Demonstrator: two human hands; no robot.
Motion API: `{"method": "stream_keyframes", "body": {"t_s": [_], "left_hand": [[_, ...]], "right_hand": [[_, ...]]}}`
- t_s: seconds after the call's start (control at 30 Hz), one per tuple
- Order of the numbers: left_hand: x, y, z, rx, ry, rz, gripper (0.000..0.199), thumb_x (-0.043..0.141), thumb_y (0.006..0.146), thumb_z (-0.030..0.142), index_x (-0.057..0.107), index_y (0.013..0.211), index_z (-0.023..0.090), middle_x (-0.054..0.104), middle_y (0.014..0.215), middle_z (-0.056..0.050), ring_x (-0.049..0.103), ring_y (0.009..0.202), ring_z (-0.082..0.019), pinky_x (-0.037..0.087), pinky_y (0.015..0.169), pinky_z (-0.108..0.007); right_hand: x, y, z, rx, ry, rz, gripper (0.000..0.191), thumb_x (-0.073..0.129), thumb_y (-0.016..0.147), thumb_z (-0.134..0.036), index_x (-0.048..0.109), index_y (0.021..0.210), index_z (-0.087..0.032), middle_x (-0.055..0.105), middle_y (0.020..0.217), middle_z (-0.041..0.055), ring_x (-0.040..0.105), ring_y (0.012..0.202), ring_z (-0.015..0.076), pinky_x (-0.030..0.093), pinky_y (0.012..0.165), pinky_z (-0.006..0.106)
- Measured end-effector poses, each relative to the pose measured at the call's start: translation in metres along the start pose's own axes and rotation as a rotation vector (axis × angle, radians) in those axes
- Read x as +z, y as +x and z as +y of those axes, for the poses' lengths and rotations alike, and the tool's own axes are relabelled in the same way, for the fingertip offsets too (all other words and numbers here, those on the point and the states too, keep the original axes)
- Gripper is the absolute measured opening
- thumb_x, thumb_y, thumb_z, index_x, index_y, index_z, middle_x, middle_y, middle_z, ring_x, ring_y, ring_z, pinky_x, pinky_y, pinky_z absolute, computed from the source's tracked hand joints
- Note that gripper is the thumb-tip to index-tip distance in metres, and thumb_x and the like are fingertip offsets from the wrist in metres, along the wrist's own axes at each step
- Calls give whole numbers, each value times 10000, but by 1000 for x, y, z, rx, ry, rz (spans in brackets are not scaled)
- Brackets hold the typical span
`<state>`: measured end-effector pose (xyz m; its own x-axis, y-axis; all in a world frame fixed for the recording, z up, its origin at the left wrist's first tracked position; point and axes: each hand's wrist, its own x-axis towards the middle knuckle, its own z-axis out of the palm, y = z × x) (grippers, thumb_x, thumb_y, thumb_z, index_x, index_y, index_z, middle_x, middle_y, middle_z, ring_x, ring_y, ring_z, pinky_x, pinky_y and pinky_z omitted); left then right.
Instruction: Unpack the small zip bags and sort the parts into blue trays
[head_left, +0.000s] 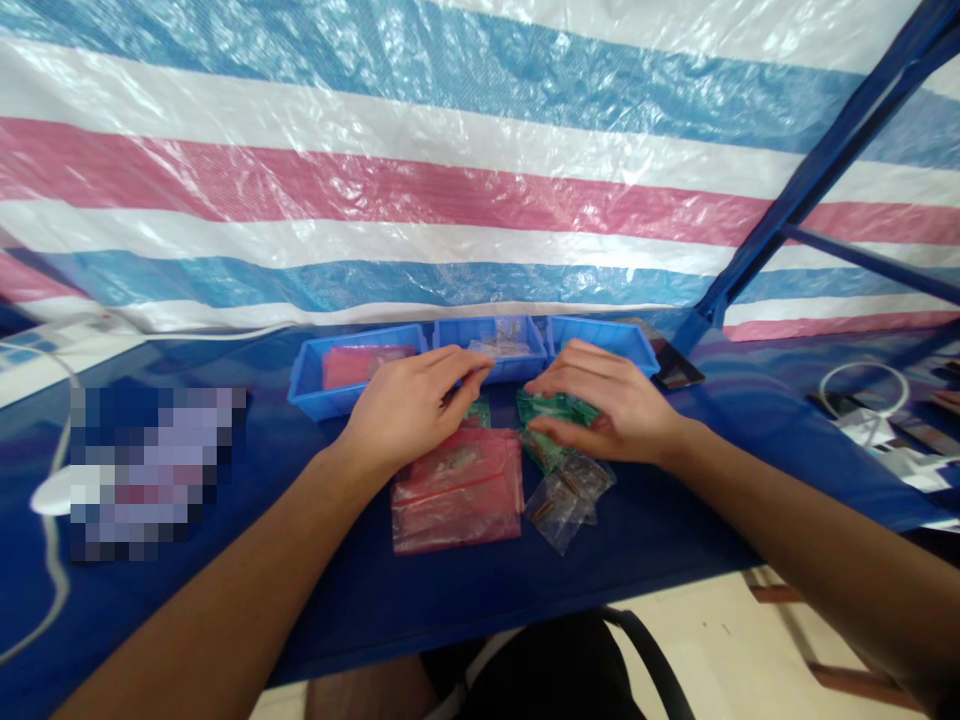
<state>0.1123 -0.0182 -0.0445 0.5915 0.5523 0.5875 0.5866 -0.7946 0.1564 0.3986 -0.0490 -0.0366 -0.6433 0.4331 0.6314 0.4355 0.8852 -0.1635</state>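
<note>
My left hand (409,405) is closed, thumb and fingertips together near the front of the middle blue bin (491,370); whatever is pinched there, if anything, I cannot make out. Below it lies a stack of pink plastic bags (457,495). My right hand (611,400) curves over flat green pieces (551,408), its thumb apart from its fingers. These pieces look like circuit boards, partly covered by the hand. Small clear bags (570,495) with thin brownish metal parts lie just in front of them.
A left blue bin (319,395) holds pink bags, and a right blue bin (637,345) stands partly behind my hand. A dark flat device (675,365) lies beside it. At far left are a blurred-out object (161,460) and a white cable (56,570). A striped sheet (375,200) hangs behind.
</note>
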Motion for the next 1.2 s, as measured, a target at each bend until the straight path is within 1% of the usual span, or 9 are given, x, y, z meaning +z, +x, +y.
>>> {"method": "stream_keyframes", "body": {"t_s": [0.1,0.2,0.37,0.47,0.6,0.73,0.9,1.1,1.2], "left_hand": [[0,-1,0,-16,5,-17,296,556,1122,342,757,1291,203,836,1242,-72,815,1051,-249,624,918,-362],[0,-1,1,-34,17,-35,312,537,1129,360,754,1299,215,836,1264,-60,815,1080,-253,625,946,-364],[1,-2,0,-54,28,-35,320,533,1125,366,756,1317,238,833,1286,-49,818,1085,-257,622,964,-371],[0,-2,0,-70,35,-40,328,536,1120,371,762,1317,238,833,1289,-54,820,1076,-265,622,941,-373],[-1,-1,2,-87,37,-45,331,538,1115,374,767,1314,242,831,1297,-53,818,1078,-272,614,927,-372],[0,-1,2,-83,33,-43,326,539,1113,367,770,1303,238,839,1275,-52,821,1057,-273,607,918,-371],[0,-1,1,-90,44,-45,333,533,1114,379,770,1302,240,837,1280,-49,819,1058,-278,598,908,-371],[-2,-1,1,-98,29,-61,337,533,1113,380,770,1306,236,836,1271,-49,808,1034,-268,576,891,-366],[-4,2,6,-167,-72,-25,330,565,1101,408,787,1265,227,850,1139,-57,789,943,-238,558,847,-337]], "right_hand": [[9,4,-19,-161,92,-112,399,805,974,-477,732,1238,-187,772,1122,139,712,1051,287,589,957,443],[18,6,-36,-279,155,-115,478,809,958,-546,735,1230,-159,776,1175,144,709,1132,289,570,1009,444],[25,4,-50,-367,46,-158,370,722,1030,-513,761,1177,-175,775,1222,138,682,1178,284,552,954,422],[25,3,-50,-348,27,-169,211,709,1055,-382,770,1101,-186,777,1173,108,679,1143,263,550,941,401],[25,3,-45,-282,50,-175,153,706,1056,-309,762,1101,-175,777,1126,102,676,1075,253,564,957,408],[27,3,-45,-261,75,-199,200,685,1076,-348,745,1152,-174,781,1169,116,674,1121,257,562,989,413],[26,3,-46,-263,52,-197,291,705,1064,-411,744,1226,-172,789,1129,104,669,1057,261,559,944,423],[27,2,-42,-242,88,-108,104,703,1055,-271,757,1042,-182,780,945,84,663,917,243,557,854,416],[25,3,-40,-147,196,11,58,695,1047,-215,742,1031,-186,770,905,84,672,866,231,561,846,418]]}}
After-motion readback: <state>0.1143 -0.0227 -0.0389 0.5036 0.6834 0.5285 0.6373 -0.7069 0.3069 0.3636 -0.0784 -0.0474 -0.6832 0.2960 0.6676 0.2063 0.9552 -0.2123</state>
